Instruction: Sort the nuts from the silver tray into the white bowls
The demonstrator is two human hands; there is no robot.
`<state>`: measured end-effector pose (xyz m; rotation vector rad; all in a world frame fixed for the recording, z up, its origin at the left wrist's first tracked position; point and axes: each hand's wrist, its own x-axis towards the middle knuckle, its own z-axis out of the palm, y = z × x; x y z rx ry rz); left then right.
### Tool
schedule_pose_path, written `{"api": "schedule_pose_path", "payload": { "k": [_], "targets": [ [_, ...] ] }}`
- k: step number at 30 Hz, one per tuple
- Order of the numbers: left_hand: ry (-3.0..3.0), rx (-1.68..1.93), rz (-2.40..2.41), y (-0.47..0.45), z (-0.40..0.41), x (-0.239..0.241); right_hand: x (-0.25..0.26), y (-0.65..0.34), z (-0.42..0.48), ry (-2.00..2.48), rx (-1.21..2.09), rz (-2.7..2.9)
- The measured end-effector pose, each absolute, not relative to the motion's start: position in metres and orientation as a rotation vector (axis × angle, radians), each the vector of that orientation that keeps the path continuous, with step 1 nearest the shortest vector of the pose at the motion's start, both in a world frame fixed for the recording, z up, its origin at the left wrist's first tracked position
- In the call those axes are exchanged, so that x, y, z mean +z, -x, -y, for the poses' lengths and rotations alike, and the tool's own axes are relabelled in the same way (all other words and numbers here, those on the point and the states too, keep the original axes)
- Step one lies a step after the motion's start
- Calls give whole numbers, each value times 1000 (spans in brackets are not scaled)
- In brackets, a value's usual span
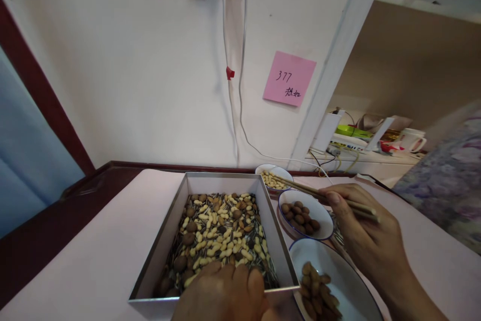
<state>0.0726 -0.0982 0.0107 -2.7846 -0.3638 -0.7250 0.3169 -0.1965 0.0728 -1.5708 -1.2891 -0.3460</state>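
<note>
A pair of chopsticks [308,190] is being gripped between the thumb and fingers of the right hand [370,241], and their tips are being held at the peanut bowl [283,172], the farthest of three blue-rimmed bowls. Whether a peanut is being pinched by the tips cannot be told. The left hand [221,293] is being held over the near rim of the open box [272,231] with its fingers curled; whether anything is being gripped in them cannot be told, as they are being hidden by the back of the hand. The box floor is being covered by unshelled peanuts [214,248], striped sunflower seeds [263,261], almonds and round brown nuts. Beside the box's right wall, more round brown nuts are being held in the middle bowl [318,209] and almonds in the nearest, largest bowl [347,276]. The table is being covered by a pale sheet [112,241].
</note>
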Motion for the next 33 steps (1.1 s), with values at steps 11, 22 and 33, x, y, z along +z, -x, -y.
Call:
{"api": "schedule_pose_path", "payload": {
  "k": [11,22,33],
  "targets": [
    [2781,-770,384,-75,99,12,93,-278,215,1511,-176,1375],
    [2730,-854,350,-77,101,15,80,-262,194,1567,170,1580],
    [2763,-777,389,-75,102,16,82,-258,196,1503,84,1597]
  ]
}}
